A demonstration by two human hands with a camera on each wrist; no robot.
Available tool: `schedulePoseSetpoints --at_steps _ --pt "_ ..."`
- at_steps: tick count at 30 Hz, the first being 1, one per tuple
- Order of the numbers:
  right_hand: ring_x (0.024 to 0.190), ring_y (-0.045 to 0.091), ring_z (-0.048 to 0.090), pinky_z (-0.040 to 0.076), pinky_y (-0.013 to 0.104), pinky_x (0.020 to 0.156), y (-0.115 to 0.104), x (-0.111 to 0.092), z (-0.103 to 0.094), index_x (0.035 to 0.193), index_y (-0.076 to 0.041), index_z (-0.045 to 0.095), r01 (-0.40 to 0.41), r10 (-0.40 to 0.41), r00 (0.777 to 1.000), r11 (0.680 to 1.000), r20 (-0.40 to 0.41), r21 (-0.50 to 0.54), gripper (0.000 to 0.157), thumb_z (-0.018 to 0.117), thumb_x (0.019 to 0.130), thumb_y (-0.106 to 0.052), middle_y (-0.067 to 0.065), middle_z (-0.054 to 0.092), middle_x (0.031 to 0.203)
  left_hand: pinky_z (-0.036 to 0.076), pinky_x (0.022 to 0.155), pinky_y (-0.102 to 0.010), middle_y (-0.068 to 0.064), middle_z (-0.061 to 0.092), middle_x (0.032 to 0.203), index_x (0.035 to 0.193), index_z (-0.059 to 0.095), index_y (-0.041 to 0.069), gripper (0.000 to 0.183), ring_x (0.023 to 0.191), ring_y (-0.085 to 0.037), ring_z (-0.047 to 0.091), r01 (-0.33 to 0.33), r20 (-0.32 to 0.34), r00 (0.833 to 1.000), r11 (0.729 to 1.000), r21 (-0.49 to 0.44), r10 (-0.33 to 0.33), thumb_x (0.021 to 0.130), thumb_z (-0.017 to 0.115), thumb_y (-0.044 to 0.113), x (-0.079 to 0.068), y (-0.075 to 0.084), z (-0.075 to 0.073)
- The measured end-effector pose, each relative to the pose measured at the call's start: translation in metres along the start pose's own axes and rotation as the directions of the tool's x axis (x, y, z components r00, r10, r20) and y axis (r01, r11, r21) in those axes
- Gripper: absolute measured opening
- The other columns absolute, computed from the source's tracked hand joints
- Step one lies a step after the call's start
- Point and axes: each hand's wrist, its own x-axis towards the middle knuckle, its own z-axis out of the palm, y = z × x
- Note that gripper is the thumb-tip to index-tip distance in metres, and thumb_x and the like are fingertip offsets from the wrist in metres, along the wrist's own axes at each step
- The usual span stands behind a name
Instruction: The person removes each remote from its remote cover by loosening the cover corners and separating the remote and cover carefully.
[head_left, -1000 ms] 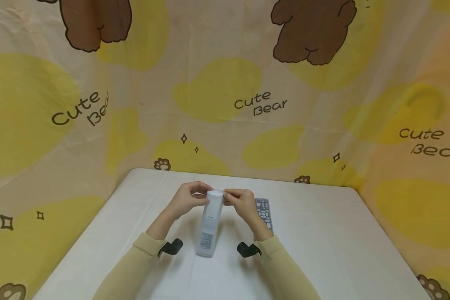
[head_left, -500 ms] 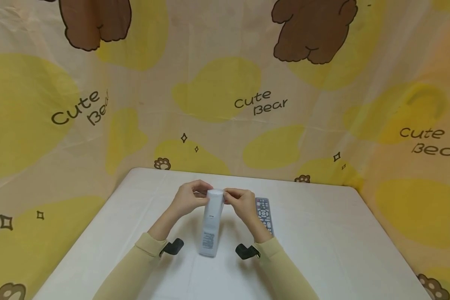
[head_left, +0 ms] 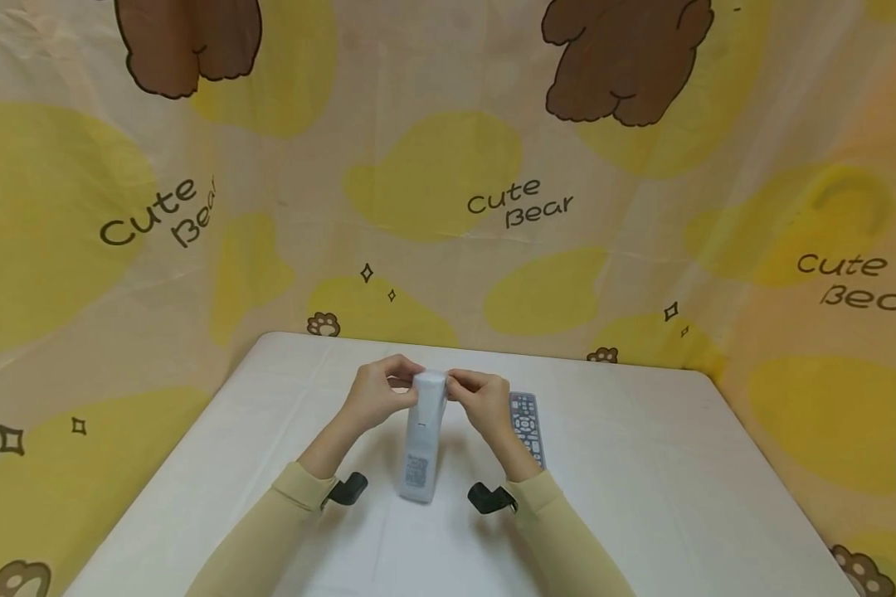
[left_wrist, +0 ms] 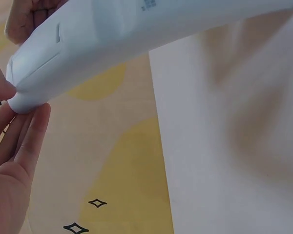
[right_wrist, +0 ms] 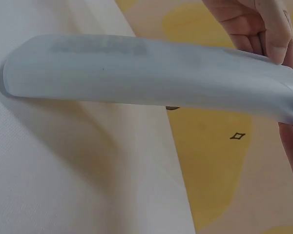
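A whitish remote control [head_left: 421,444] stands tilted on the table, its back with a blurred label toward me. It seems to sit in a pale translucent cover. My left hand [head_left: 373,396] pinches the upper end at its left edge, with the thumb on the near side. At the right edge of that end, my right hand [head_left: 484,402] pinches with thumb and curled fingers. The left wrist view shows a slot and crease on the remote's back [left_wrist: 83,53] close to the fingers. In the right wrist view its lower end [right_wrist: 22,68] appears to touch the table.
A second remote control [head_left: 526,427], grey with pale buttons facing up, lies right of my right hand, partly hidden by the wrist. The white table [head_left: 642,464] ends at a patterned cloth backdrop [head_left: 433,274]. Black wrist cameras [head_left: 347,489] sit at both cuffs.
The lower end of the tilted remote has shifted slightly right and away from me, and its upper end has risen a little. Both hands keep their pinch.
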Motion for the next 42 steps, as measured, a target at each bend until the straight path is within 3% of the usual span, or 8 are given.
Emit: schedulePoseSetpoints --at_steps 9,16,20,26,32,35,39,42 --pt "0.075 0.035 0.07 0.058 0.024 0.064 -0.003 0.002 -0.001 0.095 0.012 0.07 -0.004 0.004 1.0 1.0 -0.01 0.013 0.015 0.064 0.085 0.003 0.027 0.07 0.09 0.058 0.077 -0.038 -0.005 0.071 0.093 0.095 0.067 0.009 0.022 0.081 -0.017 0.069 -0.082 -0.027 0.996 0.996 0.022 0.082 0.075 0.067 0.0 0.001 0.001 0.001" --pt "0.074 0.032 0.071 0.058 0.025 0.065 -0.004 0.001 -0.002 0.096 0.011 0.07 0.028 -0.028 0.999 1.0 -0.018 -0.002 0.015 0.064 0.085 0.003 0.026 0.07 0.09 0.058 0.071 -0.026 -0.004 0.072 0.089 0.09 0.068 0.007 0.019 0.077 -0.014 0.069 -0.19 -0.07 0.978 0.979 0.075 0.196 0.074 0.065 -0.003 0.003 -0.003 0.003" --pt "0.073 0.029 0.071 0.058 0.024 0.064 -0.003 0.001 -0.001 0.095 0.011 0.07 0.044 -0.044 0.999 0.999 -0.024 -0.014 0.015 0.064 0.085 0.002 0.025 0.07 0.089 0.057 0.069 -0.022 -0.006 0.072 0.089 0.087 0.069 0.006 0.018 0.077 -0.016 0.068 -0.216 -0.101 0.969 0.973 0.08 0.224 0.073 0.063 -0.005 0.003 -0.004 0.004" --pt "0.073 0.03 0.071 0.058 0.024 0.065 -0.004 0.001 -0.001 0.095 0.011 0.07 0.048 -0.048 0.999 0.999 -0.019 -0.02 0.015 0.064 0.085 0.002 0.025 0.07 0.089 0.057 0.064 -0.023 -0.007 0.073 0.087 0.084 0.072 0.007 0.02 0.076 -0.018 0.069 -0.153 -0.161 0.976 0.987 -0.038 0.145 0.074 0.062 -0.007 0.002 -0.005 0.006" --pt "0.073 0.027 0.071 0.057 0.023 0.064 -0.003 0.002 -0.001 0.094 0.009 0.071 0.07 -0.071 0.997 0.997 -0.025 -0.045 0.014 0.065 0.084 0.002 0.024 0.071 0.087 0.058 0.066 -0.024 -0.009 0.072 0.086 0.082 0.071 0.006 0.014 0.074 -0.014 0.068 -0.051 -0.172 0.985 0.989 -0.138 0.026 0.077 0.065 -0.005 0.001 -0.004 0.005" --pt "0.074 0.028 0.071 0.057 0.022 0.065 -0.003 0.002 -0.001 0.094 0.01 0.071 0.088 -0.089 0.996 0.995 -0.014 -0.045 0.014 0.065 0.084 0.003 0.024 0.071 0.088 0.058 0.071 -0.024 -0.012 0.071 0.087 0.085 0.069 0.003 0.01 0.078 -0.013 0.067 0.003 -0.161 0.986 0.982 -0.191 -0.035 0.079 0.068 -0.005 -0.001 0.004 0.001" --pt "0.072 0.03 0.071 0.057 0.021 0.064 -0.004 0.003 -0.002 0.094 0.011 0.071 0.113 -0.115 0.993 0.992 -0.027 -0.057 0.014 0.065 0.084 0.004 0.024 0.071 0.087 0.057 0.075 -0.025 -0.018 0.07 0.091 0.09 0.068 -0.003 0.01 0.082 -0.016 0.066 0.018 -0.134 0.99 0.974 -0.225 -0.05 0.08 0.068 -0.004 -0.004 0.02 -0.004" --pt "0.072 0.032 0.071 0.057 0.02 0.063 -0.005 0.004 -0.002 0.095 0.011 0.07 0.144 -0.147 0.988 0.987 -0.036 -0.069 0.014 0.066 0.084 0.004 0.024 0.071 0.088 0.057 0.075 -0.024 -0.018 0.07 0.092 0.092 0.068 -0.004 0.011 0.083 -0.017 0.066 0.008 -0.144 0.989 0.978 -0.209 -0.039 0.081 0.066 -0.003 -0.002 0.022 -0.006"
